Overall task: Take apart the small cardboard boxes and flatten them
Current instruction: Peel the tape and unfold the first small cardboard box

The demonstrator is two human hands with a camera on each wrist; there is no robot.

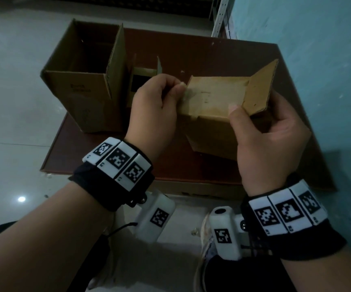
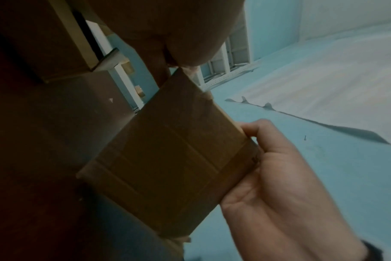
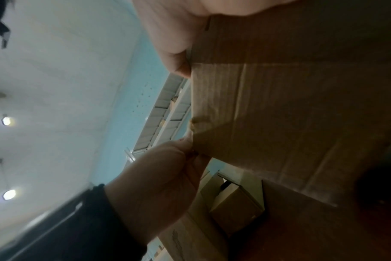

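I hold a small cardboard box (image 1: pixel 212 102) in the air above the brown board (image 1: pixel 191 169). One flap (image 1: pixel 259 87) at its right end stands raised. My left hand (image 1: pixel 180 87) pinches a pale tape end (image 1: pixel 184 89) at the box's upper left corner between thumb and forefinger. My right hand (image 1: pixel 252 123) grips the box's right side, thumb on top and the other fingers hidden underneath. In the left wrist view the taped face of the box (image 2: pixel 172 159) fills the middle, with the right hand (image 2: pixel 279 185) curled round its edge. The right wrist view shows the box (image 3: pixel 290 106) and the left hand (image 3: pixel 159 176) at its corner.
A large open cardboard box (image 1: pixel 82 81) stands on the board's left part. Another small open box (image 1: pixel 143 81) sits beside it, behind my left hand. A teal wall (image 1: pixel 318 60) runs along the right. A white shelf frame (image 1: pixel 219 17) stands at the back.
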